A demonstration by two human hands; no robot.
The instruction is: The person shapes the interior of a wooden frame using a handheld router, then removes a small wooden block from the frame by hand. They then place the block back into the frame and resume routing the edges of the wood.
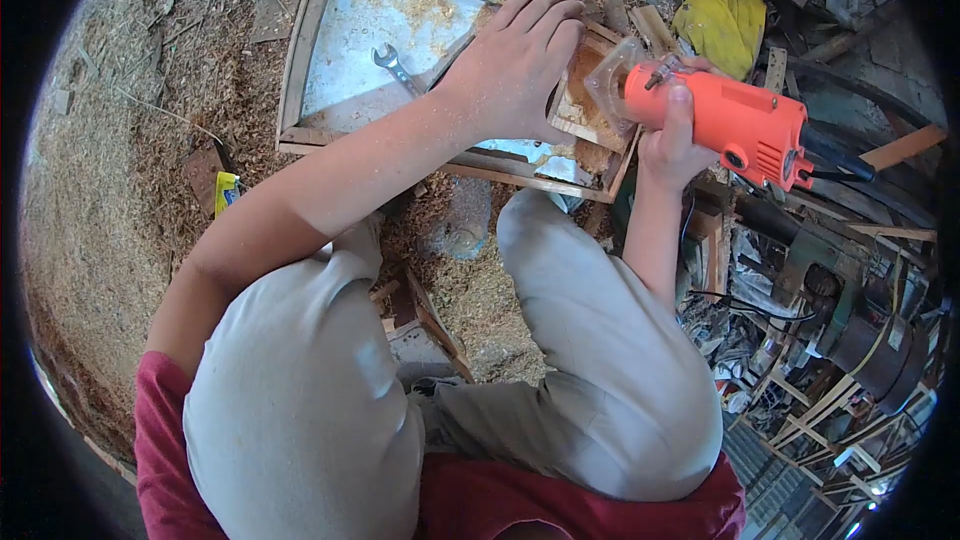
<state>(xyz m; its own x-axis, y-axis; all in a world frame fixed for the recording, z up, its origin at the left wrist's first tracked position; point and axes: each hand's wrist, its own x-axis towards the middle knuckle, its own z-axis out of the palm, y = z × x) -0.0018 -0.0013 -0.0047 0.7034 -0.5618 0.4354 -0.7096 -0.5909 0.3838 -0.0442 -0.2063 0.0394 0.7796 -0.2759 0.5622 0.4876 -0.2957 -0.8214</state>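
Observation:
My right hand (678, 145) is wrapped around an orange trim router (718, 120), its thumb along the body. The router lies on its side, and its clear plastic base (612, 86) faces a piece of wood (580, 112) at the right end of a wood-framed tray. My left hand (520, 65) reaches across the tray and grips this wood, fingers over the far side and thumb on the near side; the palm hides much of it. An open-end wrench (398, 70) lies on the pale tray bottom (345, 40), left of my left hand.
Sawdust and shavings (130, 200) cover the ground at left, with a small yellow packet (227, 192) there. A yellow cloth (720, 25) lies at the upper right. Machinery (850, 310), cables and wood scraps crowd the right side. My bent knees are close below the tray.

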